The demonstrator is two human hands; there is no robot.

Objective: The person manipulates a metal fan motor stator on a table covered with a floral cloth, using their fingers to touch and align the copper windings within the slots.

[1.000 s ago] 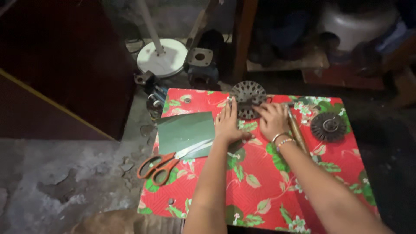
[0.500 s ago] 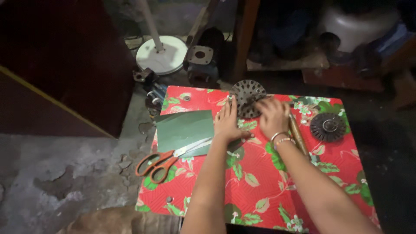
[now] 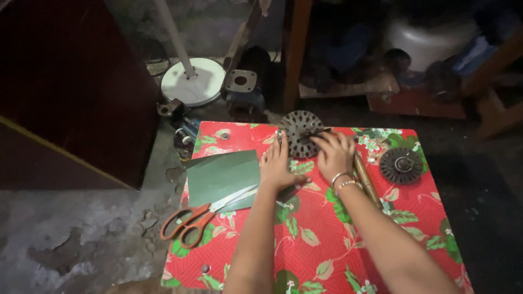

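My left hand (image 3: 279, 165) lies flat, fingers together, on the red floral table (image 3: 327, 245), its fingertips touching the rim of a round slotted metal motor core (image 3: 299, 133). My right hand (image 3: 332, 154) rests at the core's right side and pinches a thin dark strip (image 3: 315, 132) that lies across the core. A dark green sheet (image 3: 223, 177) lies just left of my left hand. Orange-handled scissors (image 3: 199, 219) rest with their blades on that sheet.
A second round metal part with fins (image 3: 401, 165) sits at the table's right. A long brown rod (image 3: 366, 178) lies beside my right wrist. Behind the table stand a white round fan base (image 3: 192, 81), a motor block (image 3: 242, 90) and a wooden post (image 3: 295, 49).
The camera view has shifted slightly. Both hands stay at the motor core with little movement; the right hand's fingers have closed onto the thin strip across it.
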